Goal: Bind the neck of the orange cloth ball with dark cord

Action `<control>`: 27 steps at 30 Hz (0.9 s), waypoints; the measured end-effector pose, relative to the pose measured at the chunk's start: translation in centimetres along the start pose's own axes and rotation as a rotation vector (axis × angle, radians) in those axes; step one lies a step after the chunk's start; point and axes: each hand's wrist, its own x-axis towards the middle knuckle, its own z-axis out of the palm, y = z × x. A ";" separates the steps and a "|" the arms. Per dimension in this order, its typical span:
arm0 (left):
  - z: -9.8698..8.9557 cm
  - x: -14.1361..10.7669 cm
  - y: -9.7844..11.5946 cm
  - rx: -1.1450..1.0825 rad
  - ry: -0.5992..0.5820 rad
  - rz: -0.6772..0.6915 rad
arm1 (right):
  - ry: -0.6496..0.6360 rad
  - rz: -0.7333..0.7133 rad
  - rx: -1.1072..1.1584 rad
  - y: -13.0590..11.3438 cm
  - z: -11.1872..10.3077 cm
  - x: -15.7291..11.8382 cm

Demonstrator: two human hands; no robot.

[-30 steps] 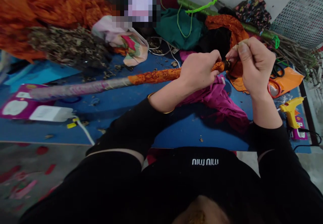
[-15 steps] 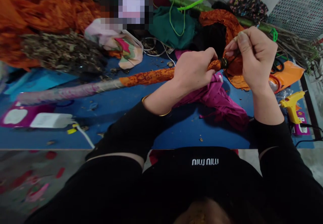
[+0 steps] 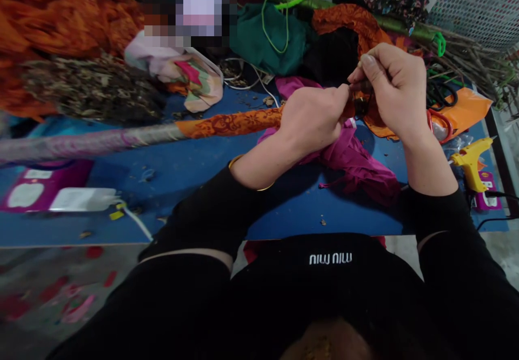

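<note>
A long stick (image 3: 154,134), wrapped partly in grey and purple and partly in patterned orange cloth (image 3: 231,123), slants across the blue table. My left hand (image 3: 312,115) is closed around its orange end. Beside the stick's right end, my right hand (image 3: 395,87) is closed, thumb and forefinger pinched close to the left fingertips. Dark thread or cord shows between the two hands; the exact thing in the right pinch is too small to tell. Magenta cloth (image 3: 359,171) lies under and right of my left hand.
On the blue table (image 3: 292,208) are a yellow glue gun (image 3: 472,160), black scissors (image 3: 446,98), a red tape ring (image 3: 440,125) and a white adapter (image 3: 83,199). Dry leaves (image 3: 93,87), green cloth (image 3: 270,38) and orange cloth (image 3: 73,11) lie farther back.
My right hand has moved left, closer to my left hand, whose fingers now reach up toward it. The stick's far end has shifted left and slightly up.
</note>
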 end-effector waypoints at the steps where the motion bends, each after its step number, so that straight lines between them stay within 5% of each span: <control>1: -0.1 0.0 0.2 0.018 -0.012 0.004 | 0.001 0.008 -0.027 -0.1 -0.1 0.0; 8: -0.1 -0.1 1.1 0.144 -0.064 0.039 | 0.007 0.065 -0.240 -1.3 -0.2 0.2; 15: 0.6 -0.2 0.2 -0.213 -0.004 -0.041 | 0.008 0.020 -0.123 -0.7 0.0 -0.1; 27: 1.0 0.0 0.2 -0.278 0.016 -0.014 | 0.108 0.033 -0.110 -0.8 -0.1 -0.1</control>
